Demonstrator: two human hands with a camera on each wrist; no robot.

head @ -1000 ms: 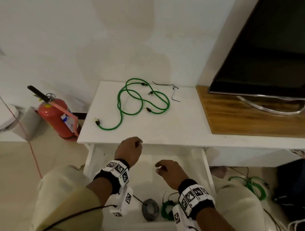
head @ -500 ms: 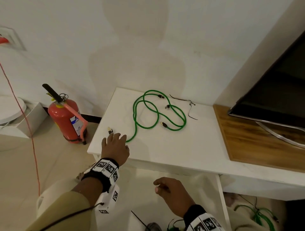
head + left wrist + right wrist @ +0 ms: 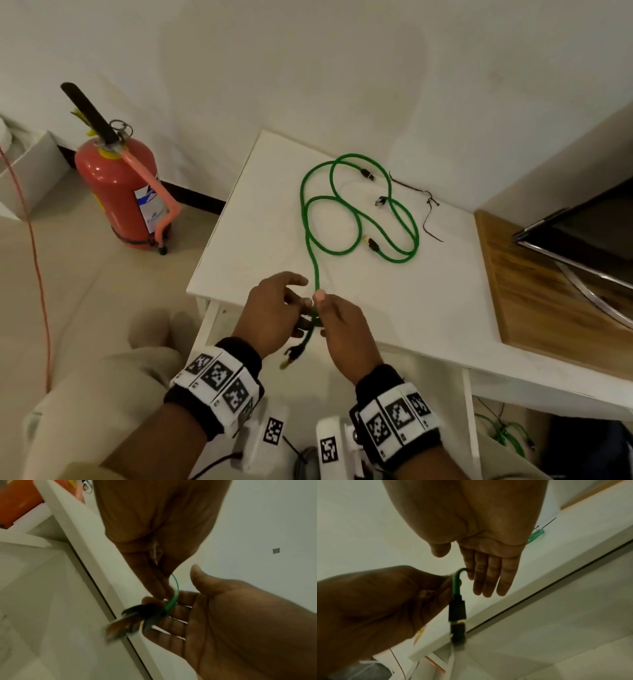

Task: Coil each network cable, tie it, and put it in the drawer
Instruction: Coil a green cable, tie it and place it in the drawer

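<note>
Two green network cables (image 3: 356, 222) lie in loose loops on the white table (image 3: 394, 301). One end of one cable (image 3: 171, 603) hangs over the table's front edge, its black connector (image 3: 291, 353) dangling blurred. My left hand (image 3: 305, 303) pinches this cable just above the connector (image 3: 457, 609). My right hand (image 3: 322, 313) is beside it with fingers (image 3: 488, 577) straight, and the cable bends against the index finger. Black twist ties (image 3: 428, 205) lie at the table's back. The open drawer (image 3: 34, 601) is below my hands.
A red fire extinguisher (image 3: 116, 192) stands on the floor left of the table. A dark screen (image 3: 582, 233) sits on a wooden board (image 3: 548, 301) at the right. An orange cord (image 3: 34, 246) runs down the left. More green cable (image 3: 503, 435) lies lower right.
My left hand took the cable end from the table's left edge and drew it to the front edge. My right hand rose from the drawer to meet it.
</note>
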